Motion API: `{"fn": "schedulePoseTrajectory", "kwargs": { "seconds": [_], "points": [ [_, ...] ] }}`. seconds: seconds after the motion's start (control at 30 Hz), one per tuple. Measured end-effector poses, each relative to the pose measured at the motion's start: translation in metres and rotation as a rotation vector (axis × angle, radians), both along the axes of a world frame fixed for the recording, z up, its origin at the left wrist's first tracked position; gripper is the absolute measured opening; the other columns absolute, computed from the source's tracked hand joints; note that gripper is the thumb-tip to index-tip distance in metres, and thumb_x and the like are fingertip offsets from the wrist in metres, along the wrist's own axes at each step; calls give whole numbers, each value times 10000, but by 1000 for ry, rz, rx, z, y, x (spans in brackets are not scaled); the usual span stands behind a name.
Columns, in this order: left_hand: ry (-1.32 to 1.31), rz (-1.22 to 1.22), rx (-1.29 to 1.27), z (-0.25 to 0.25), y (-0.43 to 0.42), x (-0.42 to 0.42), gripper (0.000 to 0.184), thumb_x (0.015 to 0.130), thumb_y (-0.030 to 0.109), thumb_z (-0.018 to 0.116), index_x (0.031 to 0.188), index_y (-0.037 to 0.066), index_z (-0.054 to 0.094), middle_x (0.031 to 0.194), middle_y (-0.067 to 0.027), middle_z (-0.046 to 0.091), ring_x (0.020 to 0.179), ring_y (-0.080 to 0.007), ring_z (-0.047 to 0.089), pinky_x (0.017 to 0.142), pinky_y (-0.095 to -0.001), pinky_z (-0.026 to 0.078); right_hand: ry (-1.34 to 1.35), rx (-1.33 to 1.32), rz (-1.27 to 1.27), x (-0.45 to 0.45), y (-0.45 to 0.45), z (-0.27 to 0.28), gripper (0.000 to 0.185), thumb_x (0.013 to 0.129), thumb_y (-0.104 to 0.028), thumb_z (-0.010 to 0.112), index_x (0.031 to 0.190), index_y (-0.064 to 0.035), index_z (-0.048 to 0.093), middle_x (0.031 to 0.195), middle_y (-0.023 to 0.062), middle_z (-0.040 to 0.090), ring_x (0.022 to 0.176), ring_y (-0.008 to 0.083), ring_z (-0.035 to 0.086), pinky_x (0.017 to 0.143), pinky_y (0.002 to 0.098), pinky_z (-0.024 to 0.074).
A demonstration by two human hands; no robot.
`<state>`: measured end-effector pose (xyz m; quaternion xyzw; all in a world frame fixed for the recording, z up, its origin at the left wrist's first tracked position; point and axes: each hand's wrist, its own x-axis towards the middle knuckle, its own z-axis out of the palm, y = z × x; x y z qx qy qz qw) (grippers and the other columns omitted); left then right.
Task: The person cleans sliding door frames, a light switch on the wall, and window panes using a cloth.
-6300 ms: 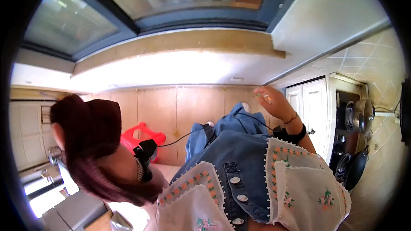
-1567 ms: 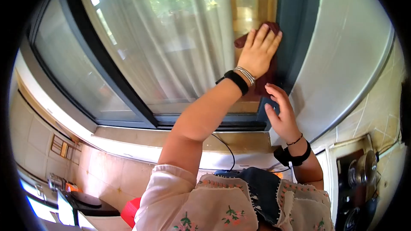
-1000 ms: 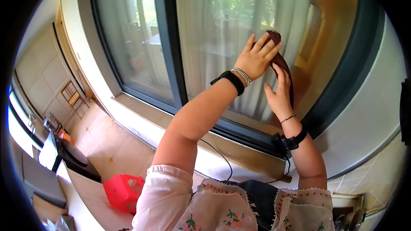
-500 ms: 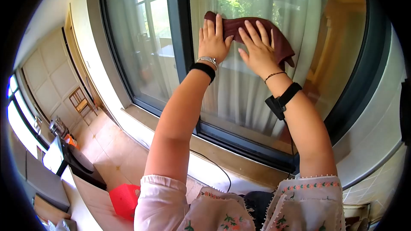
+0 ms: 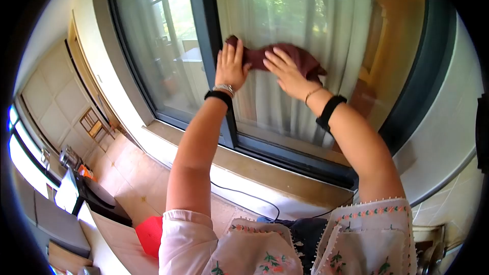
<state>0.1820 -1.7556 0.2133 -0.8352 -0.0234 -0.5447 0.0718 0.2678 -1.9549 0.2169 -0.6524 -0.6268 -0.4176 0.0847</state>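
Observation:
A dark maroon cloth point(image 5: 304, 60) lies bunched against the window pane point(image 5: 290, 15). My left hand point(image 5: 232, 71) presses flat on the cloth's left end, fingers stretched upward, close to the dark vertical window frame point(image 5: 208, 35). On the cloth's middle and right part rests my right hand point(image 5: 291, 77), its fingers extended and slanting up to the left. Both palms face the glass, and neither hand's fingers are wrapped round the cloth. Parts of the cloth under the hands are hidden.
Below the window runs a stone sill point(image 5: 265, 173), with a black cable point(image 5: 244, 194) beneath it. To the left are a wooden chair point(image 5: 94, 125), a red object point(image 5: 150, 235) and a counter point(image 5: 109, 234). Pale curtains point(image 5: 275, 107) show behind the glass.
Both hands have moved down and left across the pane, taking the cloth with them. The cloth looks more bunched, and the view has shifted slightly.

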Motion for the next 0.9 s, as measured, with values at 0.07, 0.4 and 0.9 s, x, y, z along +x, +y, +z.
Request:
{"fn": "schedulePoseTrajectory", "kwargs": {
  "seconds": [0.07,0.4,0.9],
  "points": [
    [-61,-19,18,38,-16,6,719,827,347,568,1390,56,231,1349,-221,327,1273,-388,283,1034,-463,247,-115,95,-62,5,-14,35,623,731,-147,641,1290,-4,406,1413,137,274,1333,338,155,1096,412,171],
    [-194,-341,158,140,-214,63,639,845,443,498,1360,105,327,1348,-112,370,1321,-302,233,1051,-514,172,-373,509,-652,10,-195,120,529,883,-327,469,1373,-186,325,1439,43,281,1333,250,221,1075,451,177],
    [-351,-323,94,157,-93,60,631,868,448,464,1391,151,272,1376,-150,338,1312,-303,259,1074,-452,197,-462,413,-462,12,-98,159,499,907,-380,427,1366,-202,344,1442,39,269,1340,252,199,1071,465,185]
  ]
}}
